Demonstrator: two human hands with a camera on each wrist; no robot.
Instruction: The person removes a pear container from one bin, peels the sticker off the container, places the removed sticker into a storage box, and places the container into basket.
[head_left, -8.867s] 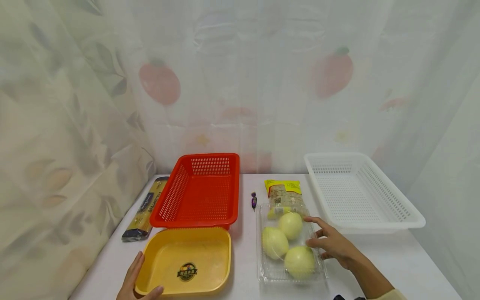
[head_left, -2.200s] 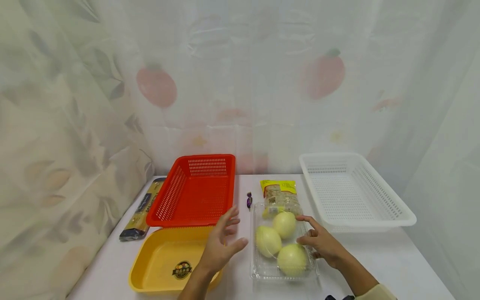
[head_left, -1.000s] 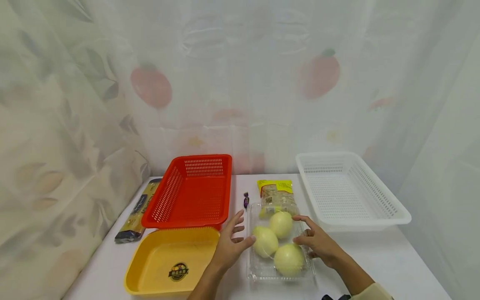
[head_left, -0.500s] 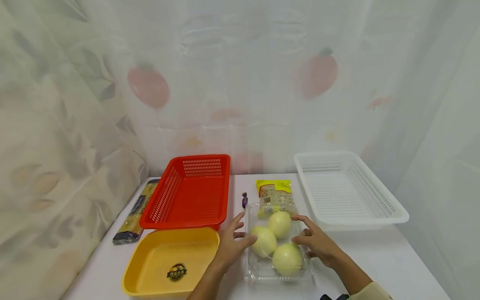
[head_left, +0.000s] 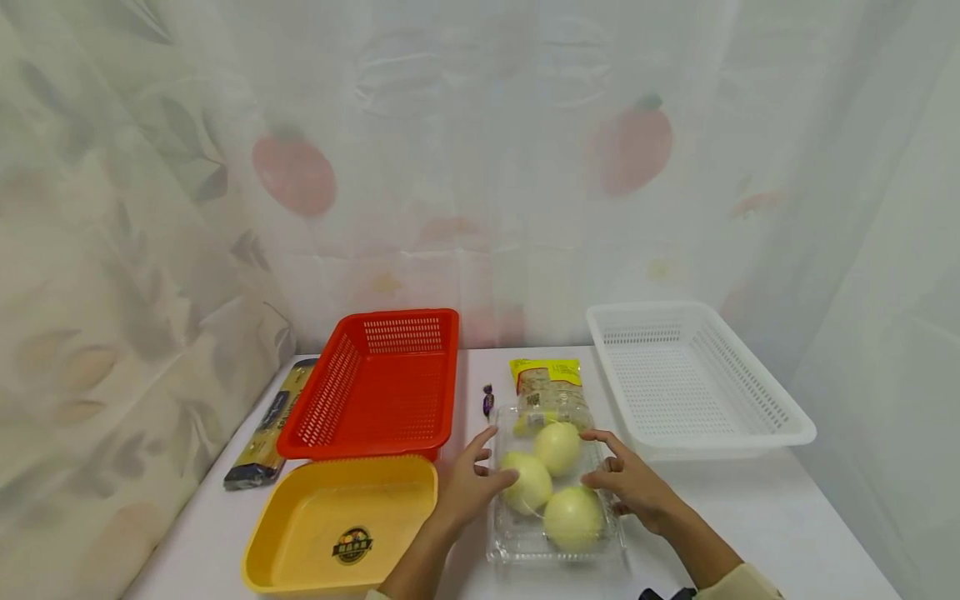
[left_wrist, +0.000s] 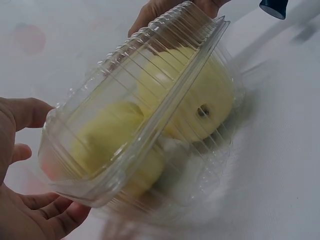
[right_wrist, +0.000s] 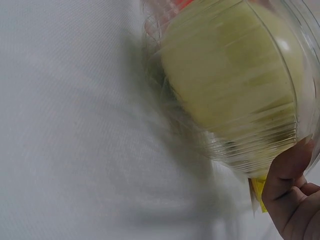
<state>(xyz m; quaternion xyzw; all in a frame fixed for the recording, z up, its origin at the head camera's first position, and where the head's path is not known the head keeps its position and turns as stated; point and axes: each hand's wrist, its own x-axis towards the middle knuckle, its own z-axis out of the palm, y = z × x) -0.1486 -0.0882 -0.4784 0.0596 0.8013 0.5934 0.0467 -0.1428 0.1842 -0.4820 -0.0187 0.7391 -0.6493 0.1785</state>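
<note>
A clear plastic fruit box [head_left: 517,540] lies on the white table with three pale yellow-green round fruits [head_left: 558,448] inside. My left hand [head_left: 467,490] grips its left side, thumb over the lid's edge. In the left wrist view, thumb and fingers [left_wrist: 70,217] curl round one end of the ribbed box, and a dark dimple marks one fruit. Along the opposite side, my right hand [head_left: 636,490] holds the box with thumb and index finger spread. The right thumb [right_wrist: 287,167] presses near the rim in the right wrist view; the other fingers are partly hidden.
A yellow-topped food packet [head_left: 551,383] lies right behind the box, beside a small purple-wrapped candy [head_left: 488,402]. Left stand a red basket [head_left: 401,400] and a yellow basin [head_left: 300,533], with a spaghetti pack [head_left: 266,446] beyond. A white basket [head_left: 693,392] stands back right.
My left hand has left the yellow basin, crossed rightward and closed in on the box's left side. The right hand stays at the box; the view has shifted slightly.
</note>
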